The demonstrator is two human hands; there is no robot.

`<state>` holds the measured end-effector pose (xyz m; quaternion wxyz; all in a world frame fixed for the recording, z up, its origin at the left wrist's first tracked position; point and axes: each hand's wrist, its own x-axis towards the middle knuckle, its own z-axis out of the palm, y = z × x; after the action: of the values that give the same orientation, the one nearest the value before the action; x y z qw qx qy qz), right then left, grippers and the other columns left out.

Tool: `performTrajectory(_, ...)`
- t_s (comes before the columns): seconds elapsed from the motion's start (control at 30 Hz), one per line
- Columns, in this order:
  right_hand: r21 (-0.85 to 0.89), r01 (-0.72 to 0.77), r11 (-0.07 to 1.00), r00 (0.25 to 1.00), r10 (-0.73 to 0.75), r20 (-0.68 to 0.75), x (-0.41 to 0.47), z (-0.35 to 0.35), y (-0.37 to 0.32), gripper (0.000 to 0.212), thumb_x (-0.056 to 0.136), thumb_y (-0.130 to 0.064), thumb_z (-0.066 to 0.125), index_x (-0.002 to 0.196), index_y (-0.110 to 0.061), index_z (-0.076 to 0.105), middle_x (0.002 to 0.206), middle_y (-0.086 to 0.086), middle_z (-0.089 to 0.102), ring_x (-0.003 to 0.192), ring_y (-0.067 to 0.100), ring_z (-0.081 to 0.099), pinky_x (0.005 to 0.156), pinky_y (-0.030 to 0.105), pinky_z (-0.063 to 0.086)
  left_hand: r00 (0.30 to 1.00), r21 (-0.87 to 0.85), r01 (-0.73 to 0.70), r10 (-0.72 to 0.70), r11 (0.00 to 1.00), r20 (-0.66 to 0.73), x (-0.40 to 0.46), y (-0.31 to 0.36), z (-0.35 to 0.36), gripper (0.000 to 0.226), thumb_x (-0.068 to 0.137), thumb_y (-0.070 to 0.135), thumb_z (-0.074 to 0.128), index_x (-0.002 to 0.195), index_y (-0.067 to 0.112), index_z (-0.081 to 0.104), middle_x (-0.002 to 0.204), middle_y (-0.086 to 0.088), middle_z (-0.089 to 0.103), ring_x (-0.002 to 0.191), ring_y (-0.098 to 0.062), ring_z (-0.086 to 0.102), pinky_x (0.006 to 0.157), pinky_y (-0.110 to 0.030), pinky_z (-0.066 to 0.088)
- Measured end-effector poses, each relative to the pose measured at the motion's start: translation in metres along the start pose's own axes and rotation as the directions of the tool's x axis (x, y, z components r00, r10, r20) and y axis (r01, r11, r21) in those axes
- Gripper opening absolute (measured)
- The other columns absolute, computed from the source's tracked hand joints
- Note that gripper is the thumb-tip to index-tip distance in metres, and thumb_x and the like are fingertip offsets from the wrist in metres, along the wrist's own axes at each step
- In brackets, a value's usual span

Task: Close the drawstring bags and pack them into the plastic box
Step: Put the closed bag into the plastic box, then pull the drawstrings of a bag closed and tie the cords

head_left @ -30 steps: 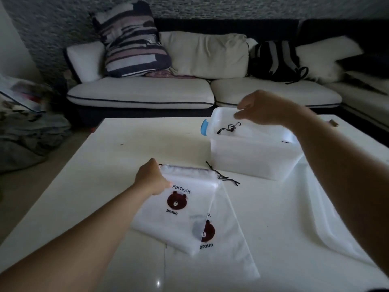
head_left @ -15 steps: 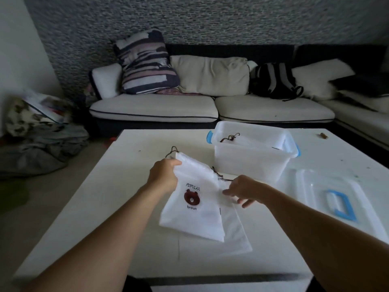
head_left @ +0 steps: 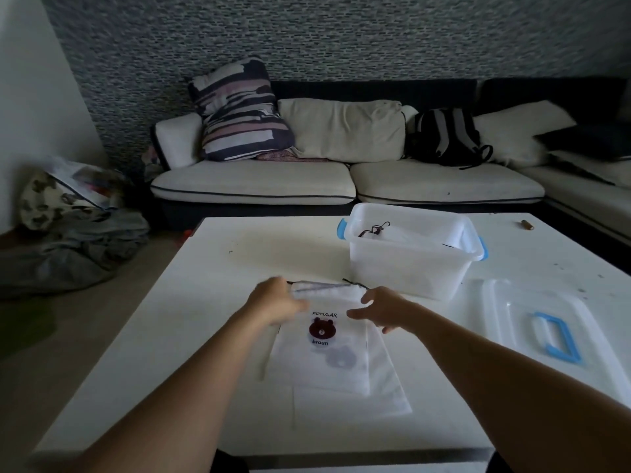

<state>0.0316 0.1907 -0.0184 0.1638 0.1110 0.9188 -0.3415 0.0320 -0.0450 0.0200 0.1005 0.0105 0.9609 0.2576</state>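
Left hand [head_left: 278, 303] gripping gathered top corner of thin white drawstring bag [head_left: 322, 349]; right hand [head_left: 382, 310], fingers spread, at opposite corner; bag flat on white table [head_left: 218, 302]; translucent plastic box [head_left: 408, 259] beyond, holding corded bags; lid [head_left: 532, 322] beside

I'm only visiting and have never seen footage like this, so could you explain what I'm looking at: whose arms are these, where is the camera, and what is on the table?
There is no machine here. A person wears a camera on the head, so you look forward and down along both bare arms.

The left hand and right hand are at the two top corners of a white drawstring bag with a bear print. The picture is blurred there, so I cannot tell how firmly either grips. A second bag lies underneath it.

Behind them stands the clear plastic box, open, with cords of packed bags showing inside. Its lid with a blue handle lies to the right on the white table. A sofa stands beyond.
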Motion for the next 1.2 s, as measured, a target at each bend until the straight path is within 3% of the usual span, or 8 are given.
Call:
performTrajectory(0.23,0.329,-0.110,0.938,0.966,0.178,-0.186,0.017,0.036,-0.008,0.050,0.077,-0.043,0.082,0.072,-0.012,0.044,0.070,0.003,0.052,0.057,0.016,0.050,0.052,0.026,0.045,0.934,-0.058,0.156,-0.129,0.986,0.333,0.006,-0.015,0.025,0.066,0.089,0.047,0.068,0.141,0.014,0.045,0.133,-0.003,0.053,0.119,-0.024,0.055,0.094,-0.036,0.050)
performTrajectory(0.53,0.182,-0.080,0.980,0.936,0.136,-0.324,0.027,0.007,0.009,0.023,0.083,-0.006,0.063,0.105,-0.007,0.064,0.096,0.009,0.066,0.072,0.021,0.061,0.051,0.024,0.050,0.920,-0.197,0.195,-0.111,0.961,0.375,0.013,-0.020,0.032,0.062,0.093,0.042,0.065,0.143,0.015,0.040,0.138,-0.012,0.054,0.124,-0.028,0.056,0.076,-0.029,0.052)
performTrajectory(0.63,0.185,0.039,0.982,0.948,0.022,-0.316,0.008,-0.028,0.009,0.040,0.082,0.009,0.058,0.117,-0.010,0.058,0.106,0.011,0.066,0.082,0.032,0.071,0.069,0.045,0.062,0.918,-0.146,0.169,-0.102,0.975,0.383,0.008,-0.021,0.026,0.075,0.092,0.050,0.063,0.151,0.016,0.031,0.146,-0.006,0.046,0.122,-0.025,0.057,0.082,-0.030,0.052)
performTrajectory(0.73,0.372,0.271,0.888,0.934,-0.149,-0.323,-0.034,-0.070,-0.008,0.052,0.081,0.020,0.061,0.123,-0.010,0.060,0.109,0.005,0.070,0.068,0.024,0.074,0.061,0.042,0.063,0.958,-0.206,0.091,-0.030,0.974,0.285,-0.001,-0.008,0.007,0.070,0.092,0.065,0.051,0.139,0.014,0.050,0.140,-0.005,0.052,0.122,-0.026,0.056,0.094,-0.035,0.052)
performTrajectory(0.87,0.536,0.580,0.614,0.807,-0.347,-0.477,-0.107,-0.087,-0.048,0.056,0.084,0.018,0.063,0.128,-0.017,0.064,0.115,0.004,0.068,0.074,0.015,0.073,0.063,0.033,0.062,0.938,-0.804,0.211,0.117,0.556,0.326,-0.037,0.036,-0.028,0.093,0.067,0.090,0.049,0.110,0.010,0.067,0.111,-0.010,0.067,0.097,-0.025,0.065,0.097,-0.041,0.051)
performTrajectory(0.97,0.620,0.647,0.444,0.760,-0.442,-0.477,-0.137,-0.079,-0.064,0.057,0.085,0.018,0.062,0.129,-0.018,0.063,0.110,0.005,0.070,0.083,0.020,0.070,0.074,0.043,0.062,0.922,-0.960,0.161,0.312,0.228,0.229,-0.071,0.063,-0.055,0.065,0.083,0.071,0.054,0.100,0.011,0.072,0.094,-0.013,0.072,0.083,-0.028,0.068,0.082,-0.039,0.053)
performTrajectory(1.1,0.561,0.682,0.469,0.730,-0.480,-0.487,-0.163,-0.080,-0.062,0.055,0.082,0.019,0.064,0.122,-0.019,0.066,0.107,0.008,0.073,0.085,0.021,0.070,0.073,0.039,0.062,0.964,-0.920,-0.231,0.200,0.317,-0.173,-0.087,0.074,-0.072,0.028,0.084,0.035,0.076,0.108,0.020,0.072,0.096,-0.006,0.076,0.087,-0.025,0.071,0.077,-0.034,0.057)
performTrajectory(1.2,0.562,0.672,0.482,0.740,-0.412,-0.531,-0.165,-0.075,-0.047,0.054,0.081,0.020,0.065,0.119,-0.019,0.066,0.106,0.008,0.073,0.083,0.022,0.073,0.068,0.031,0.060,0.966,-0.884,-0.188,0.245,0.429,-0.086,-0.090,0.068,-0.067,0.036,0.082,0.038,0.074,0.112,0.019,0.073,0.107,-0.007,0.076,0.096,-0.023,0.072,0.086,-0.036,0.055)
